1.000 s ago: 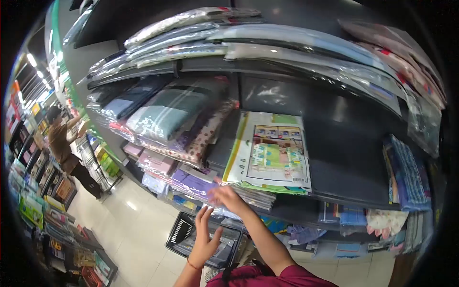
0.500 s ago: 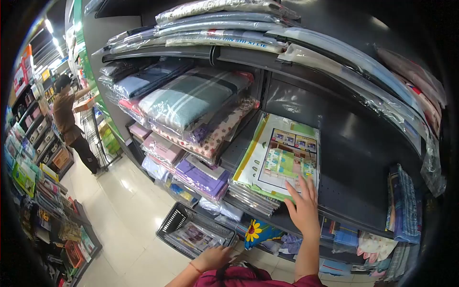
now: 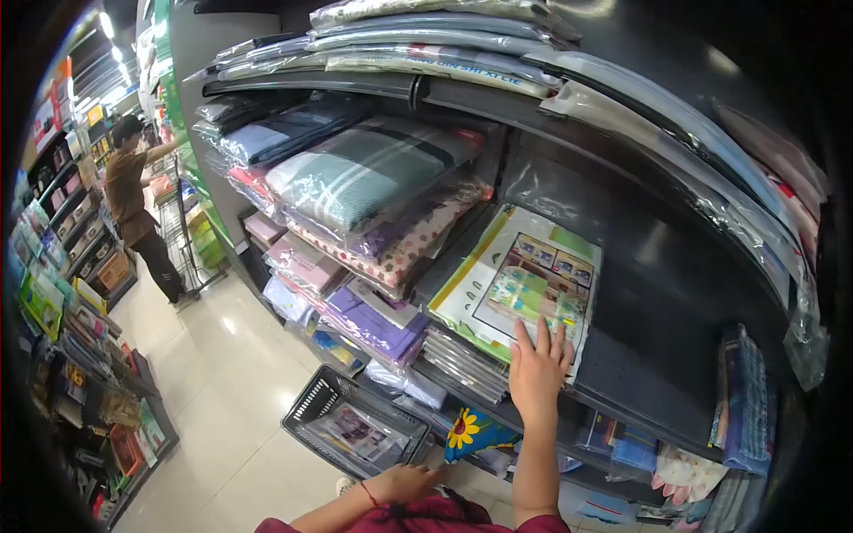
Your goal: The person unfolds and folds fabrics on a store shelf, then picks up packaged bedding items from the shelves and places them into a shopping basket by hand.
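Resting with fingers spread, the right hand (image 3: 537,371) lies over the front edge of a flat green-and-white package (image 3: 515,284), the topmost of a stack on the dark shelf (image 3: 662,351). The left hand (image 3: 404,482) is half curled beside the near end of a black basket (image 3: 306,397); whether it grips anything cannot be told. Flat packages (image 3: 364,433) lie inside the basket. Left of the stack sits a bagged plaid bundle (image 3: 373,173).
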A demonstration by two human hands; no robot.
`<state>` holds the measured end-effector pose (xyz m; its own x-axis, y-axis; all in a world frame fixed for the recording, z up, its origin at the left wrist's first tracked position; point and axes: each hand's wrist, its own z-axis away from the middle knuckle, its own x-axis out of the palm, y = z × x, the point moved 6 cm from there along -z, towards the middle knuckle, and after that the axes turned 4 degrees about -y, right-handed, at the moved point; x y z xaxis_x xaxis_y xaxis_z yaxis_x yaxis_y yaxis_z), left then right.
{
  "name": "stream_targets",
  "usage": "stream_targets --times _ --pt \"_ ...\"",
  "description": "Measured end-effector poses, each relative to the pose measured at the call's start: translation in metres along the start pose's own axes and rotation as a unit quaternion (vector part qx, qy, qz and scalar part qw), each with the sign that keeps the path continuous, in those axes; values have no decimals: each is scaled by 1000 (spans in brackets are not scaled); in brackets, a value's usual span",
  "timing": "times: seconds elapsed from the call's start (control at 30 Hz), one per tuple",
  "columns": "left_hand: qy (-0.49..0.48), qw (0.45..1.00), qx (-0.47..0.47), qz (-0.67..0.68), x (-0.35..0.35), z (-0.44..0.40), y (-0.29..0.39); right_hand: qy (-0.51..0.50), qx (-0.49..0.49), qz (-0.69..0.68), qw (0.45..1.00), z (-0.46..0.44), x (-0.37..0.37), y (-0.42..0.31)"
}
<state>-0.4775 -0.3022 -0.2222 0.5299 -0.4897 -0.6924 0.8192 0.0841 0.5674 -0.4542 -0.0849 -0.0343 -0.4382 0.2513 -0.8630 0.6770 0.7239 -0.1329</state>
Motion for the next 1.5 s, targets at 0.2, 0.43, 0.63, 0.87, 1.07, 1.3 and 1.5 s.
stream_targets --times 0.2,0.43,0.63,0.87,1.07,1.3,1.5 --pt "20 996 -78 34 -5 37 -7 139 30 -646 750 42 -12 32" --pt "55 986 -154 35 4 60 -50 -332 235 -783 470 163 145 -15" --pt "93 989 -117 -4 0 94 -85 -434 389 -770 259 244 229 -99" --pt "137 984 -113 12 -4 129 -170 -339 500 -738 300 269 266 -161" --pt "-33 980 -196 27 65 148 -286 -268 583 -703 308 333 347 -188" --pt "-66 969 -221 85 120 138 -413 -404 599 -459 518 444 492 -183" --pt "181 915 -170 317 128 61 -497 -474 505 -122 711 453 538 -149"
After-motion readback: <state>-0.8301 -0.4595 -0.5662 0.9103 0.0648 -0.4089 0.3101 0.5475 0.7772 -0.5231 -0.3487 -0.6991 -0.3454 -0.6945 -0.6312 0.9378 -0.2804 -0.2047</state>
